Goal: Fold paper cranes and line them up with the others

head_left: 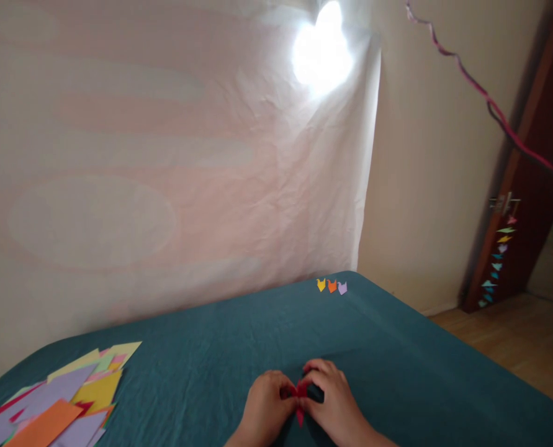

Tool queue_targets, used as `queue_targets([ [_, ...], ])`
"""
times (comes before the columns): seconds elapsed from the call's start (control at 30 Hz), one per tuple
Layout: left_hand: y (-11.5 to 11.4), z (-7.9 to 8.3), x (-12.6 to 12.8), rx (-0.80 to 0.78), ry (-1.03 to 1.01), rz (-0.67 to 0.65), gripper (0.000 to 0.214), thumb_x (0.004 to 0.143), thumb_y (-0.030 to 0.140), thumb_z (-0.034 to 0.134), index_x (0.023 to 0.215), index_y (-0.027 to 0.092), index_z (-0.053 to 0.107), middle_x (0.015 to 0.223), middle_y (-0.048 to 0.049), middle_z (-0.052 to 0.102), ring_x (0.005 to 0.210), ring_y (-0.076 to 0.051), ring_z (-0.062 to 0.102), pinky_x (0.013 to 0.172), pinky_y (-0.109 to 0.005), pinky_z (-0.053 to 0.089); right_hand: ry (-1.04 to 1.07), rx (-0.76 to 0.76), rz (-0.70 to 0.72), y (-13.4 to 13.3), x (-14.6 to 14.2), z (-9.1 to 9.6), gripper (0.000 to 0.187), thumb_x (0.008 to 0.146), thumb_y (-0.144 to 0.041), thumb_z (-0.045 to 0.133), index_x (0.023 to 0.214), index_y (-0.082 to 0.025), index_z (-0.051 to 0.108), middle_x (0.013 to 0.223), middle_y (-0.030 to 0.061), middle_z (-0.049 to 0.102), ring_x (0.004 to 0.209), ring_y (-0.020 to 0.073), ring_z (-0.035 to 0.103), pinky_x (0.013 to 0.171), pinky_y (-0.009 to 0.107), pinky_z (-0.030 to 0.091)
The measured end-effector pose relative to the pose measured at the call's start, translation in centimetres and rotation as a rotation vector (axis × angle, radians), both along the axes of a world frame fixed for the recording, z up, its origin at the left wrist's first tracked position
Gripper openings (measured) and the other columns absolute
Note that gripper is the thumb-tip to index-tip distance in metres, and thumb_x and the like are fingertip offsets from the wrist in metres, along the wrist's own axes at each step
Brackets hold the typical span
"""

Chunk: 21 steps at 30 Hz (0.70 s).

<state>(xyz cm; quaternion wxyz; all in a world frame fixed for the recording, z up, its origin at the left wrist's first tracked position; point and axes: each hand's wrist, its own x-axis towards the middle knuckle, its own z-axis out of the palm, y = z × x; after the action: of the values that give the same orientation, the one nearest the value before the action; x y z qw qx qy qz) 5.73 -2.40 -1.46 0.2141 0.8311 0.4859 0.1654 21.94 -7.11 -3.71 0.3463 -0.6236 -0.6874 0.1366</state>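
Two hands, the left hand and the right hand, pinch a red paper between curled thumbs and fingertips, which hide much of it. The paper is over the table; whether it touches the cloth cannot be told. The view's lower edge cuts off both forearms, and its left edge crops a pile of overlapping sheets. Three birds at the far corner are too small to show their folds. Glare swallows the lamp's outline.
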Motion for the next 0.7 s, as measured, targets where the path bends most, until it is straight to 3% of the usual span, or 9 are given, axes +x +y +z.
queue_targets([
  [0.07, 0.0, 0.0, -0.1, 0.011, 0.016, -0.015, 0.015, 0.068, 0.026, 0.056, 0.070, 0.020, 0.070, 0.074, -0.0006, 0.066, 0.073, -0.016, 0.057, 0.063, -0.023, 0.035, 0.012, 0.052, -0.003, -0.1, -0.3, -0.2, 0.005, 0.071, -0.023, 0.071, 0.071, -0.025, 0.066, 0.091, -0.0025, 0.064, 0.095, 0.0175, 0.054, 0.082, 0.027, 0.034],
  [0.2, 0.0, 0.1, -0.3, 0.022, 0.024, -0.034, 0.014, 0.069, 0.025, 0.056, 0.069, 0.020, 0.069, 0.073, -0.0003, 0.066, 0.073, -0.015, 0.057, 0.063, -0.023, 0.034, -0.003, 0.091, 0.005, -0.3, -0.4, -0.3, 0.010, 0.071, -0.016, 0.070, 0.069, -0.023, 0.064, 0.082, -0.0032, 0.062, 0.088, 0.0163, 0.054, 0.077, 0.026, 0.034],
  [0.47, -0.2, 0.3, -0.7, 0.016, 0.025, -0.028, 0.016, 0.069, 0.027, 0.057, 0.072, 0.021, 0.071, 0.074, -0.0005, 0.067, 0.076, -0.017, 0.057, 0.065, -0.024, 0.035, 0.040, 0.040, 0.015, -0.8, 0.3, 0.1, 0.010, 0.070, -0.013, 0.066, 0.065, -0.022, 0.063, 0.085, -0.0015, 0.063, 0.089, 0.0175, 0.055, 0.079, 0.028, 0.036],
  [0.7, -0.1, 0.4, -0.7, 0.003, 0.030, -0.016, 0.017, 0.067, 0.025, 0.056, 0.072, 0.020, 0.071, 0.076, -0.0015, 0.068, 0.077, -0.017, 0.057, 0.066, -0.023, 0.036, -0.016, 0.047, 0.062, -1.3, -0.6, 1.1, 0.015, 0.069, -0.021, 0.070, 0.082, -0.028, 0.069, 0.097, -0.0007, 0.063, 0.097, 0.0204, 0.052, 0.083, 0.030, 0.035],
])
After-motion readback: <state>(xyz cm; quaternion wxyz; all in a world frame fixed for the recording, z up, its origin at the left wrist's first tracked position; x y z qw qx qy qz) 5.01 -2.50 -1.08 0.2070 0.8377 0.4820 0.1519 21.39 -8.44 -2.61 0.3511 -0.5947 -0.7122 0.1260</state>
